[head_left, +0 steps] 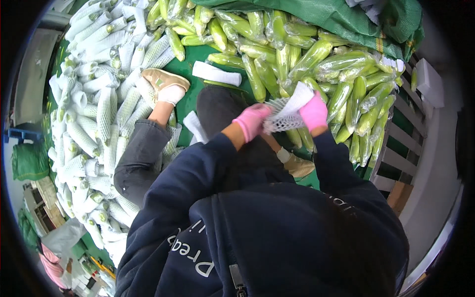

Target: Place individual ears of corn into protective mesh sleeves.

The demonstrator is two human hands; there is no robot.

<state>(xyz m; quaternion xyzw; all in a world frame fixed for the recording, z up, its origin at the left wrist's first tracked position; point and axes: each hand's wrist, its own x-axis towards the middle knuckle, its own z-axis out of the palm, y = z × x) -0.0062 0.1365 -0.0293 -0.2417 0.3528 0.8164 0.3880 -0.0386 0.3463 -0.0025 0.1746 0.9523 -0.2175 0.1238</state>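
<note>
Between my two pink-gloved hands is a white foam mesh sleeve, stretched and folded. My left hand is closed on its left end, and my right hand grips its right end beside a smoother white part. Just beyond my right hand lies a pile of green corn cobs in clear wrapping. A loose white sleeve rests on the green floor above my left knee, and another lies beside that leg.
White-netted cobs are heaped at the left. A green woven sack is at the top right. Pale slats and a white box stand at the right. A person in pink is at the lower left.
</note>
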